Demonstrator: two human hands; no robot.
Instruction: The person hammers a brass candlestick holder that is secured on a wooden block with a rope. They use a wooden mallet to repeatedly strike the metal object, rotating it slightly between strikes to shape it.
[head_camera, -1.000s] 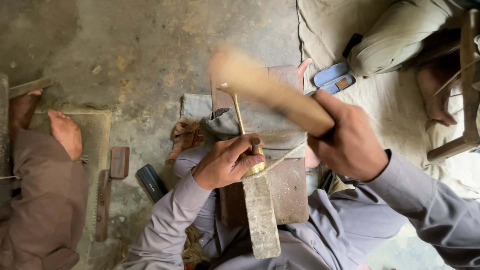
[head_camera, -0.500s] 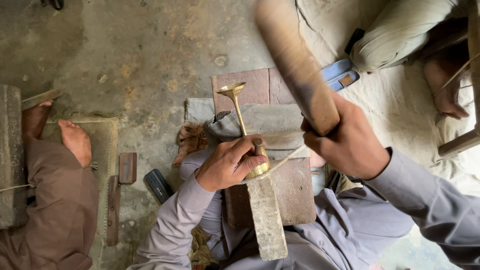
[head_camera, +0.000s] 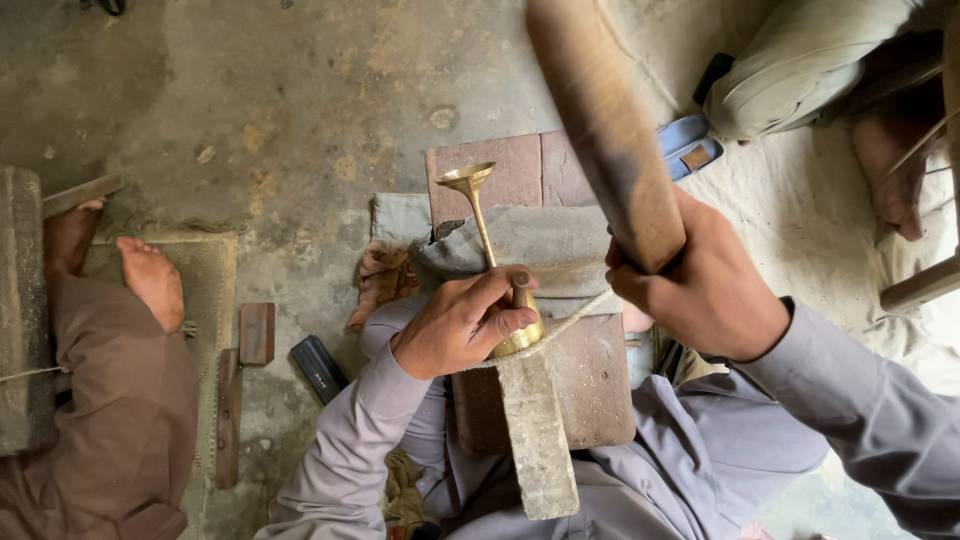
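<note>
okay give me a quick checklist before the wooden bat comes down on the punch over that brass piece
1. Right hand grips bat firmly: ok.
2. Left hand holds punch upright on brass piece: ok.
3. Left fingertips clear of the punch top: not ok, they sit just beside it.
4. Brass piece rests on the padded block: ok.
5. Cord tight across the base: cannot tell.
6. Other person's feet away from the swing: ok.
</note>
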